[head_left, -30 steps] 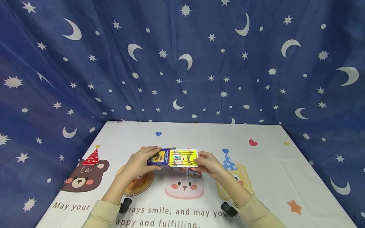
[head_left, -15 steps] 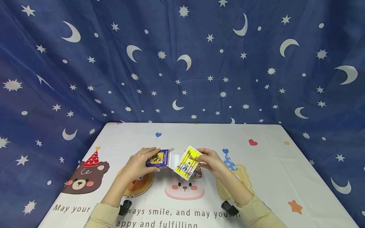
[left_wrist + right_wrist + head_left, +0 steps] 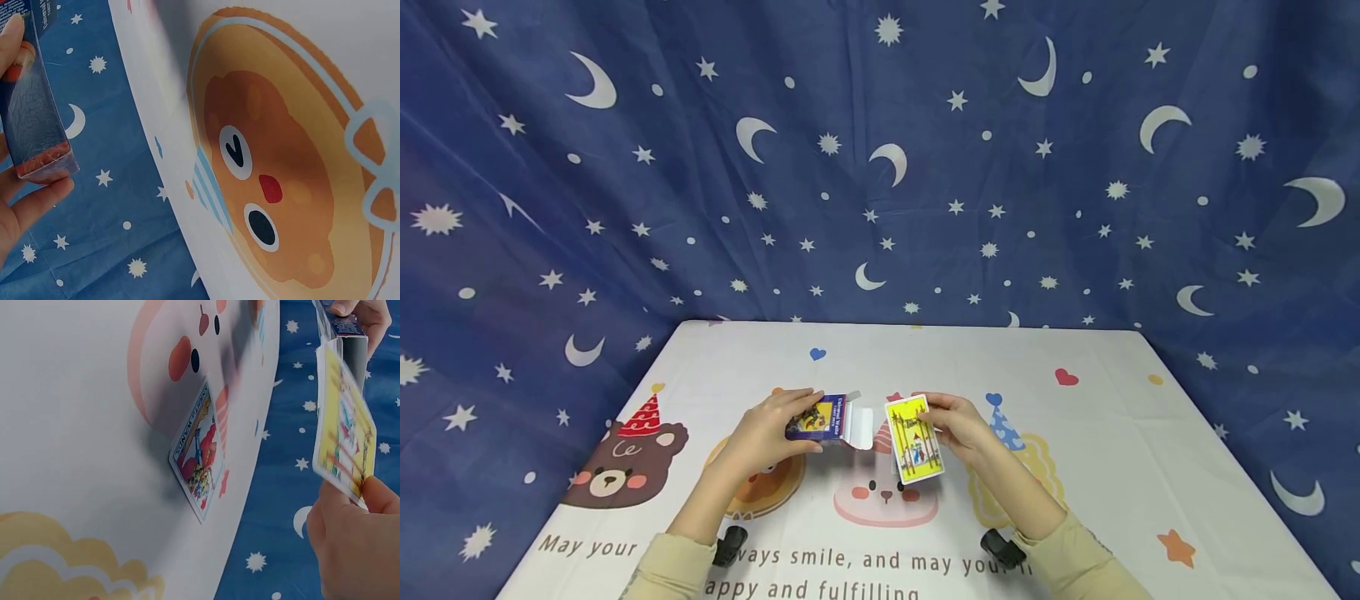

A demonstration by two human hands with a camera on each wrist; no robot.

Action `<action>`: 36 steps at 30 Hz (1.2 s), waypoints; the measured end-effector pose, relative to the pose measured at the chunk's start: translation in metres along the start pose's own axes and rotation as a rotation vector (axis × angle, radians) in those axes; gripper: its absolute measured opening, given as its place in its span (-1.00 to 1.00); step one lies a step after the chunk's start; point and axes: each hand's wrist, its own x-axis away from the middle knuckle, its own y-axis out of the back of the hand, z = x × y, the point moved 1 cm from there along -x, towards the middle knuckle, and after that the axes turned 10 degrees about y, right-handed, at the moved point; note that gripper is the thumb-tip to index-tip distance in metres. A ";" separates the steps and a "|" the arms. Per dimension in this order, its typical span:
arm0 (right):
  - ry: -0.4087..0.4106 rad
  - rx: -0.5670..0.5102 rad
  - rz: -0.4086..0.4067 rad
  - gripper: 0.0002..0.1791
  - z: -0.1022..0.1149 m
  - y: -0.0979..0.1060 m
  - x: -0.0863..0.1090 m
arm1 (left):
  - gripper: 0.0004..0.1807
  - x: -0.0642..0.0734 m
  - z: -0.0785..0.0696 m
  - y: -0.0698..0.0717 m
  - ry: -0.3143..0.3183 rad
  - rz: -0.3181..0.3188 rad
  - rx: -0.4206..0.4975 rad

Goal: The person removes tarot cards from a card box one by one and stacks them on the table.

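Note:
My left hand (image 3: 775, 429) grips a blue tarot card box (image 3: 820, 418) above the table, thumb on the near side and fingers over the far side. The box's white end flap (image 3: 861, 427) hangs open toward the right. Between thumb and fingers, my right hand (image 3: 958, 425) pinches a yellow tarot card (image 3: 916, 446) by its right edge, apart from the box. Whether it is one card or several cannot be told. Below it, another tarot card (image 3: 199, 456) lies face up on the table; in the head view the held card covers most of it.
A white tablecloth (image 3: 1097, 467) printed with cartoon animals, hearts and lettering covers the table. Behind and at the sides hangs a dark blue curtain (image 3: 940, 167) with moons and stars. Black wrist straps (image 3: 730, 546) sit on both wrists.
The yellow card has come away from the box's open end, moved right and turned from lying sideways to nearly upright, over the card on the table. My left hand and the box have barely moved.

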 end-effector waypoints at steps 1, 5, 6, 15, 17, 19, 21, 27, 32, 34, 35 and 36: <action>-0.002 -0.003 -0.001 -0.52 0.000 0.000 0.000 | -0.16 0.000 0.000 0.000 -0.001 0.000 0.001; 0.010 -0.008 0.010 -0.56 -0.001 0.000 -0.001 | -0.16 0.000 0.000 -0.001 -0.002 -0.006 0.001; 0.018 -0.005 0.013 -0.58 -0.002 0.000 -0.001 | -0.16 0.000 0.000 -0.001 -0.003 -0.008 0.000; 0.059 0.192 -0.082 -0.79 -0.009 -0.001 -0.003 | -0.16 -0.001 -0.001 0.000 0.011 -0.001 0.005; 0.068 0.231 -0.110 -0.75 -0.010 -0.001 -0.004 | -0.16 -0.001 -0.001 0.000 0.012 0.000 0.003; 0.076 0.248 -0.125 -0.74 -0.010 -0.001 -0.004 | -0.16 0.000 -0.001 -0.001 0.011 0.000 0.003; 0.085 0.257 -0.124 -0.71 -0.010 0.000 -0.004 | -0.16 0.000 -0.001 -0.001 0.012 0.002 0.005; 0.101 0.251 -0.076 -0.49 -0.007 0.003 -0.001 | -0.16 0.000 0.000 -0.001 0.012 0.008 0.007; 0.117 0.250 -0.040 -0.39 -0.004 0.007 0.000 | -0.16 0.000 0.000 -0.001 0.013 0.009 0.005; 0.122 0.245 -0.029 -0.38 -0.004 0.010 0.000 | -0.16 -0.001 0.000 -0.001 0.013 0.009 0.005; 0.126 0.243 -0.023 -0.37 -0.004 0.012 -0.001 | -0.16 0.000 0.000 -0.002 0.013 0.009 0.006; 0.129 0.240 -0.012 -0.37 -0.005 0.014 -0.001 | -0.17 0.000 0.000 -0.002 0.013 0.009 0.006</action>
